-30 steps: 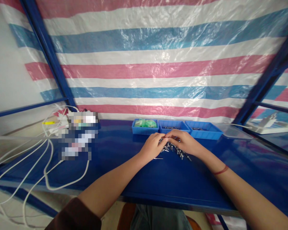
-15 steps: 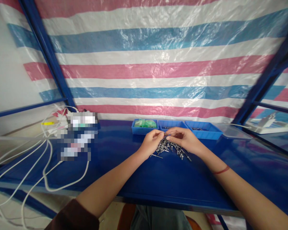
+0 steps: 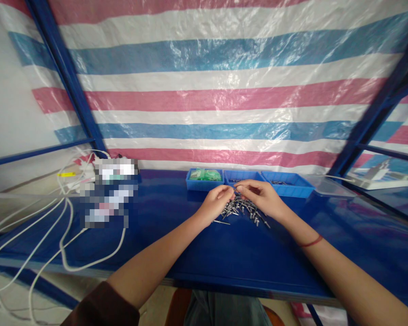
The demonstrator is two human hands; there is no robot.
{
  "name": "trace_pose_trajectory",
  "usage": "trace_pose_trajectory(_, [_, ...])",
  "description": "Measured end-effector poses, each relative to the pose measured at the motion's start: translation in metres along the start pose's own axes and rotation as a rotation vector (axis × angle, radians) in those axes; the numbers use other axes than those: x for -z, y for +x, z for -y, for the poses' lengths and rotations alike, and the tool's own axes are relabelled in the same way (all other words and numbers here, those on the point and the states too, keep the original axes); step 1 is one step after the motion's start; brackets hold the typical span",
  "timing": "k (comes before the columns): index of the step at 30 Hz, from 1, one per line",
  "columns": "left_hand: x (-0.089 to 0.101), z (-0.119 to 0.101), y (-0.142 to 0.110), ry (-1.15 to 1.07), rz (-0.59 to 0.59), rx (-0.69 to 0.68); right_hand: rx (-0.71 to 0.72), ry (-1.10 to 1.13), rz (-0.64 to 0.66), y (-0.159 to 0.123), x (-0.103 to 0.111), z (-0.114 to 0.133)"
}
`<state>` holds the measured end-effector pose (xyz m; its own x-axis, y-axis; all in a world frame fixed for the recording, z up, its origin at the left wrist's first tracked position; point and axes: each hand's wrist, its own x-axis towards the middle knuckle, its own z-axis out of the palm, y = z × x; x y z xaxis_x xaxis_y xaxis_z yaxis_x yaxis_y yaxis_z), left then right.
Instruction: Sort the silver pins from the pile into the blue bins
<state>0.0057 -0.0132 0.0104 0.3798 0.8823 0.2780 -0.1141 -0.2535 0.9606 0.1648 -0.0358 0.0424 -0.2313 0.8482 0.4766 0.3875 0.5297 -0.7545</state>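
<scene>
A heap of small silver metal pins (image 3: 242, 209) lies on the blue table (image 3: 204, 253), just in front of three blue trays. My left hand (image 3: 216, 203) and my right hand (image 3: 261, 195) hover a little above the heap, fingertips nearly meeting. Each hand is pinched closed; whatever sits between the fingertips is too small to name. One loose pin (image 3: 221, 222) lies apart at the heap's left edge.
Three blue trays stand at the back: the left tray (image 3: 204, 179) holds green pieces, the middle tray (image 3: 245, 177) and right tray (image 3: 285, 183) hold dark small parts. White cables (image 3: 64, 226) and a blurred object (image 3: 110, 192) lie at the left. A striped tarpaulin (image 3: 224, 90) closes the back.
Both hands have lifted off the heap of pins, where they rested a second ago, and now pinch together just above it. More of the heap shows.
</scene>
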Motion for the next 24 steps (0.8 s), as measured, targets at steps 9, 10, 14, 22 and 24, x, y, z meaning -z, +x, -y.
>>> trace_pose_trajectory(9, [-0.001,0.003,0.000,0.055,0.000,-0.046,0.084,-0.089,-0.130,0.000,0.000,-0.001])
trace_pose_trajectory(10, [-0.001,0.002,0.001,0.062,-0.023,-0.053,0.088,-0.094,-0.130,0.000,0.001,-0.002])
trace_pose_trajectory(14, [0.000,0.000,0.001,0.099,-0.086,-0.086,0.108,-0.159,-0.086,0.000,0.002,-0.006])
trace_pose_trajectory(22, [0.005,0.005,-0.005,0.660,-0.013,-0.345,-0.047,-0.413,-0.272,0.008,0.034,-0.034])
trace_pose_trajectory(24, [0.006,0.006,-0.007,0.805,0.034,-0.421,-0.170,-0.581,-0.411,0.008,0.054,-0.046])
